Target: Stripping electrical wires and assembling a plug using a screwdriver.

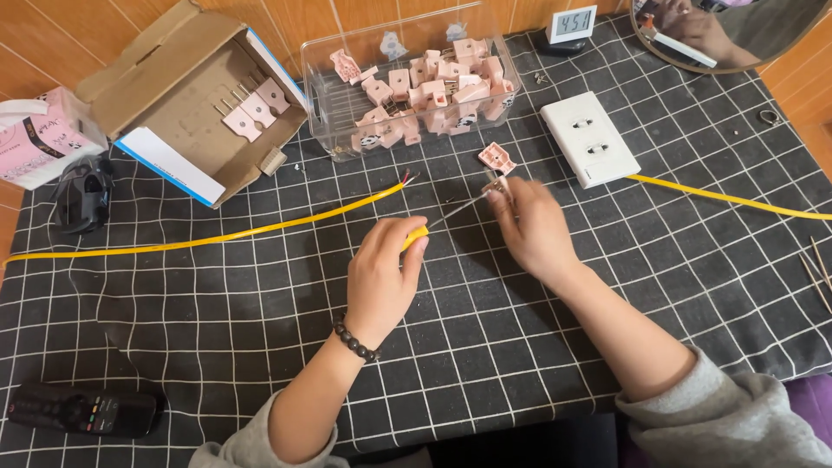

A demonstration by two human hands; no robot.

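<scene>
My left hand grips a yellow-handled screwdriver whose thin metal shaft points up and right toward my right hand. The right hand's fingertips pinch a small pink plug part at the shaft's tip. Another pink plug piece lies on the cloth just above the right hand. A yellow cable with bared red-tipped wires at its end runs leftward across the black grid cloth.
A clear plastic box holds several pink plug parts. An open cardboard box stands at back left. A white socket with a yellow cable sits at right. A black remote lies near left. A small clock and a mirror stand at back.
</scene>
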